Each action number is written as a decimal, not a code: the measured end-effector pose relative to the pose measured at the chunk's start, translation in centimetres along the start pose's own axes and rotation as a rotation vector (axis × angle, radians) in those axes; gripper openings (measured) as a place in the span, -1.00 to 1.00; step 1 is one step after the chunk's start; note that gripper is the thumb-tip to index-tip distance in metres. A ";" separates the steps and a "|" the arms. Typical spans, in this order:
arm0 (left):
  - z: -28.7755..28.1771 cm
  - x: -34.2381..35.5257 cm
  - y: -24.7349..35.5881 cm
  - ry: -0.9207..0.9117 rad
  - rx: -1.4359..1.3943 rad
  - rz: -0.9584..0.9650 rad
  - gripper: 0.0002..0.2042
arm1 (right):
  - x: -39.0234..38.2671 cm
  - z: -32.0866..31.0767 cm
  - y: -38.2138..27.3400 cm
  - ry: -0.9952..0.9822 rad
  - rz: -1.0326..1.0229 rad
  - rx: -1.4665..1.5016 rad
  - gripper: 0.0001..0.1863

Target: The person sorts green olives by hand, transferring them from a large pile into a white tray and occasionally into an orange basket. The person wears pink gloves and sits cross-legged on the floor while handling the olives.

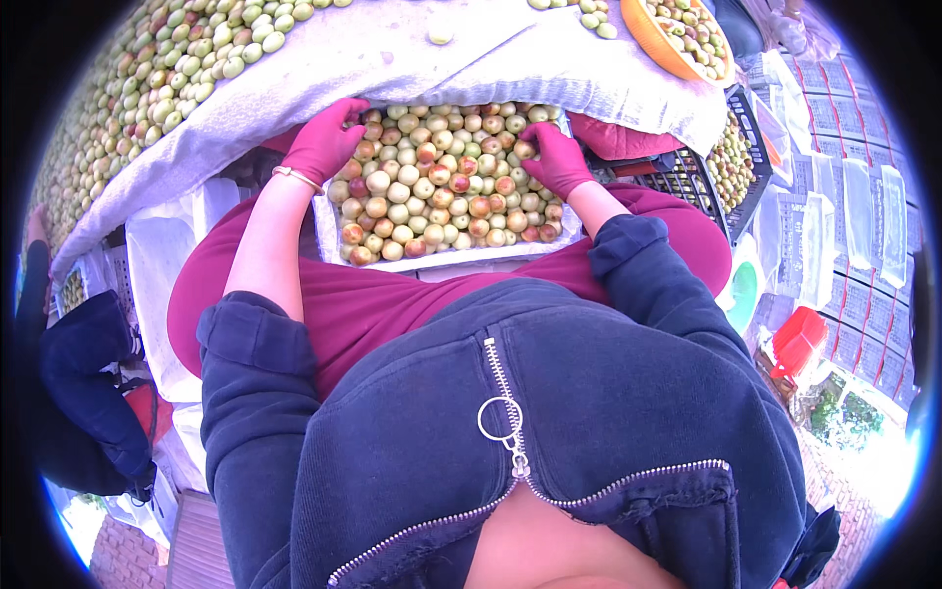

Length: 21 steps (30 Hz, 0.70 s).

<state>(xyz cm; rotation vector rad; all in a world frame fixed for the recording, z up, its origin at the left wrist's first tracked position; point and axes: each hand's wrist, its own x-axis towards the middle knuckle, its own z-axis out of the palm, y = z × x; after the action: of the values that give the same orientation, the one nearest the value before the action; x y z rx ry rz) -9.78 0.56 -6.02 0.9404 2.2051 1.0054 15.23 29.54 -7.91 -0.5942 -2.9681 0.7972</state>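
Note:
A shallow white-lined box (432, 263) sits across my lap, filled with round jujubes (422, 187) in pale green, yellowish and reddish brown. My left hand (324, 149), in a thin crimson glove, is at the box's far left corner. Its thumb and forefinger are bent but apart beside the outermost fruit, with nothing visible between them. On the far right side my right hand (557, 160), gloved alike, has its thumb and fingers closed around a jujube (525, 149) at the edge of the layer. The undersides of both hands are hidden.
A pale cloth (392, 59) covers the raised surface ahead, with a large heap of jujubes (147, 88) at far left. An orange basket (677, 44) and a black crate (748, 162) hold more fruit at right. Another person's dark sleeve (88, 344) shows at left.

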 end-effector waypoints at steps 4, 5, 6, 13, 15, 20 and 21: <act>-0.1 0.0 0.1 -0.007 -0.008 -0.001 -0.61 | -0.1 0.4 0.5 0.017 0.001 0.086 -0.60; -0.1 -0.1 0.1 -0.007 -0.008 0.001 -0.61 | -0.1 0.5 0.6 0.023 0.017 0.107 -0.62; -0.1 -0.1 0.1 -0.006 -0.007 0.005 -0.61 | 0.0 0.5 0.8 0.031 0.033 0.128 -0.64; 0.0 -0.3 0.4 0.023 -0.060 -0.006 -0.63 | 0.3 0.3 0.8 0.092 -0.035 -0.099 -0.74; 0.0 -0.3 0.4 0.018 -0.055 -0.016 -0.63 | 0.2 -0.1 0.7 0.063 0.028 0.009 -0.75; 0.0 -0.2 0.4 0.025 -0.078 -0.011 -0.65 | -0.1 -0.3 0.0 0.074 0.067 0.061 -0.74; -0.1 -0.2 0.4 0.023 -0.087 -0.030 -0.65 | 0.0 -0.1 -0.1 0.101 0.048 0.064 -0.74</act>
<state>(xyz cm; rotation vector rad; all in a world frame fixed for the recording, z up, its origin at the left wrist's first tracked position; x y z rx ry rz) -9.55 0.54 -5.61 0.8585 2.1691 1.0950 15.18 29.53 -7.73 -0.6826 -2.8364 0.8355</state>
